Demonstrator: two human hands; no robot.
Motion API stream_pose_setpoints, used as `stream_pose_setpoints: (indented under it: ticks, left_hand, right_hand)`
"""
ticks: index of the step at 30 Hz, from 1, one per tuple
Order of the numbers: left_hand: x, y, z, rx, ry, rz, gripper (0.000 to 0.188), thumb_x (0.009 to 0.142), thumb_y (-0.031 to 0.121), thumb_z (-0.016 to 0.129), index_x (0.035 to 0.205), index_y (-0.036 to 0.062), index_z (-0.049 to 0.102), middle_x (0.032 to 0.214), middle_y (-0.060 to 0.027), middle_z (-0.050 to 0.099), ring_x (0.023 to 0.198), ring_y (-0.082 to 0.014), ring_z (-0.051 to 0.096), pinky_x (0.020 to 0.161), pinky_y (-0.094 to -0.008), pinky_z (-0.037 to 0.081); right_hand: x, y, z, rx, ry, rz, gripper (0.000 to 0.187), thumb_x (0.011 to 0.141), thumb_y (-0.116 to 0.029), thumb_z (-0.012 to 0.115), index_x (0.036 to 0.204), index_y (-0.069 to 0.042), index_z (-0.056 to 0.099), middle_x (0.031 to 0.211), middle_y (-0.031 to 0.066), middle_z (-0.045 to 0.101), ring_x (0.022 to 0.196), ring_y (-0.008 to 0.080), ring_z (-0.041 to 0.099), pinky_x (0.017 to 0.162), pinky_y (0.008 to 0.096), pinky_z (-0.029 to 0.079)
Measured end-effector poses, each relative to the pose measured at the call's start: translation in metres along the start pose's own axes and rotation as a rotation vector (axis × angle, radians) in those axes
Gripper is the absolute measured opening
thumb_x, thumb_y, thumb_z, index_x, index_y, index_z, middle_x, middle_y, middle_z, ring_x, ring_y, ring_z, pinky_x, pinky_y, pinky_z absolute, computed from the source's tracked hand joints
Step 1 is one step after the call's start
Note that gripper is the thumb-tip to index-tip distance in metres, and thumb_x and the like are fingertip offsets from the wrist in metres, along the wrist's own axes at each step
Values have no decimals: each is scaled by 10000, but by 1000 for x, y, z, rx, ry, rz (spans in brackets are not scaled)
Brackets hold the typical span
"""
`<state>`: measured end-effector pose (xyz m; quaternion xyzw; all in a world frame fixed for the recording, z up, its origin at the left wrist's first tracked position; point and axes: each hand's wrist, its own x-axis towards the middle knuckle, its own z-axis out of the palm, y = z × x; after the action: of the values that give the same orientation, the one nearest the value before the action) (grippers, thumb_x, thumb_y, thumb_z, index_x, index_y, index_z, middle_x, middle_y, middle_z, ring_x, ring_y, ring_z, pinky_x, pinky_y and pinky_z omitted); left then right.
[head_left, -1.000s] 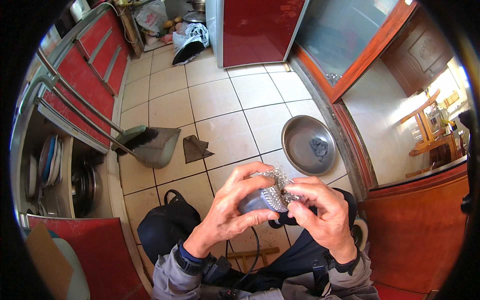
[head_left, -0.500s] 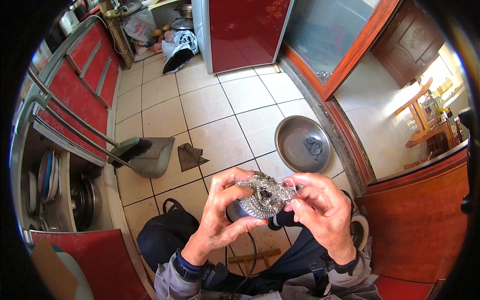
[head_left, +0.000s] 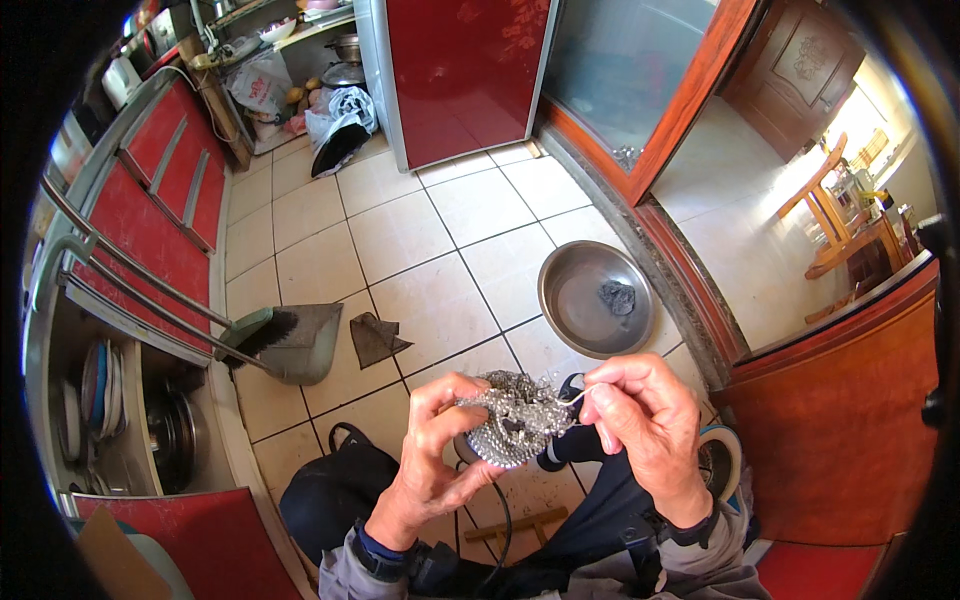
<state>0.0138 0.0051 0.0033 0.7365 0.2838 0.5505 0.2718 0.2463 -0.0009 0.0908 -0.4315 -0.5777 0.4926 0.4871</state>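
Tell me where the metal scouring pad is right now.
In the head view, the metal scouring pad sits low and centre, held between the left hand and right hand, above the person's lap, with the steel basin on the tiled floor just beyond.

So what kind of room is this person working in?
Most likely a home kitchen: red cabinets along the left, plates stacked in an open cupboard, and a steel basin on the tiled floor.

Metal bowl right of dustpan, cloth between.
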Motion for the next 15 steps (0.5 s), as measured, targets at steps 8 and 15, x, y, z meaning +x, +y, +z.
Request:
stream_pose_setpoints:
  ticks: [8,15]
  left_hand:
    - [-2,7,-1,103,-7,-9,681,686,121,955,1228,90,544,1213,-134,440,1082,-311,568,909,-459,525]
    - [-1,8,2,106,20,51,692,666,-21,927,1246,61,558,1251,-185,466,1071,-361,651,872,-453,613]
  right_hand:
    - [4,-4,-10,229,262,-225,120,1060,-70,546,1133,-4,615,869,111,653,588,53,458,532,203,390]
    - [3,-15,-3,-421,-118,-321,297,862,-39,811,1131,4,693,1067,110,690,640,73,613,527,231,483]
